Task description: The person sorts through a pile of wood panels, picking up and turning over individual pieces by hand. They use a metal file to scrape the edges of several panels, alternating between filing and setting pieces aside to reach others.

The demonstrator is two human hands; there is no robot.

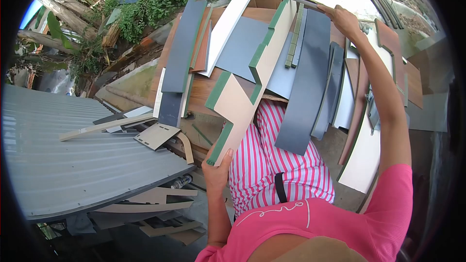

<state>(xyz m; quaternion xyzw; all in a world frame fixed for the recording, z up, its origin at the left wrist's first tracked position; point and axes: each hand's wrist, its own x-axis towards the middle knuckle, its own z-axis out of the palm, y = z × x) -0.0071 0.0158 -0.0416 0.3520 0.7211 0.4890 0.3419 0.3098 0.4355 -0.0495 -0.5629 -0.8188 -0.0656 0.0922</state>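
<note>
A long beige board (240, 102) with green edges and stepped cut-outs slants across the middle of the view. My left hand (218, 167) is closed around its near end, thumb on the beige face. At the far end, my right hand (340, 21) grips a thin, greyish strip-like tool (306, 3) that lies across the top of the board; its exact kind I cannot tell. Right of the board, a dark grey panel (306, 82) lies over other pieces, with narrow green-edged strips (295, 39) alongside. My striped trousers show beneath the board's near half.
Several offcuts, including a white panel (225, 34) and a dark blue-grey board (186, 43), lie on a brown wood surface (201, 90). A corrugated metal sheet (82, 150) fills the left. More panels (361, 155) lean at the right. Plants (160, 0) grow behind.
</note>
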